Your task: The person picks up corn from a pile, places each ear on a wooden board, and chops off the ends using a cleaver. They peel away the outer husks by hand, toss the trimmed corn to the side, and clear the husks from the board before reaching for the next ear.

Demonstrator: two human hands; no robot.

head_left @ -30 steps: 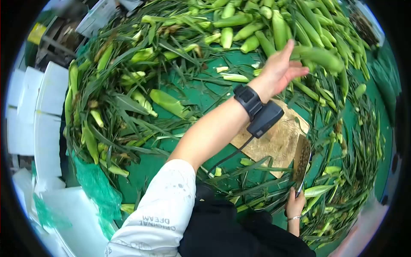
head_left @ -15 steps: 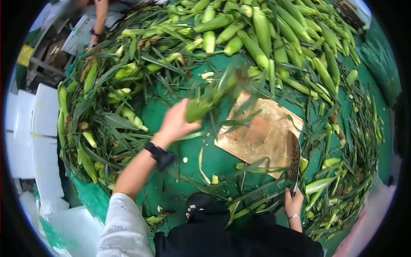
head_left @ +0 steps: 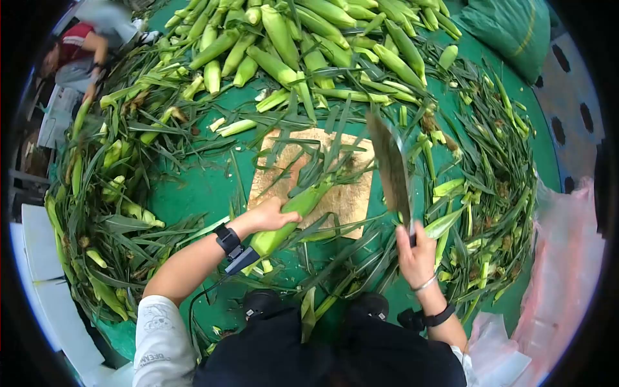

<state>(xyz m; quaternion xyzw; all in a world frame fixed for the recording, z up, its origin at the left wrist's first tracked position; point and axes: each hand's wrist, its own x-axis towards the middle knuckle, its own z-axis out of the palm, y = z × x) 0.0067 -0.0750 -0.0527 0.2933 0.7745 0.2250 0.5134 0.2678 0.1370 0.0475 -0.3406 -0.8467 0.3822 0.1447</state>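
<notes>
My left hand [head_left: 269, 216] grips an unhusked corn ear [head_left: 291, 214] and lays it across a wooden cutting board [head_left: 351, 193], leafy tip toward the upper right. In my right hand [head_left: 415, 255] is a cleaver [head_left: 391, 166], its broad blade raised and tilted just right of the board above the ear's tip. A black band with a cable sits on my left wrist [head_left: 227, 240].
A heap of green corn ears [head_left: 284, 39] fills the far side of the green surface [head_left: 193, 187]. Cut husks and leaves ring the board on the left [head_left: 109, 213] and right [head_left: 490, 187]. Another person [head_left: 77, 55] crouches at top left. A green sack [head_left: 516, 29] lies top right.
My left hand took an ear from the far pile, swung it back and set it on the board. My right hand raised the cleaver from beside the board.
</notes>
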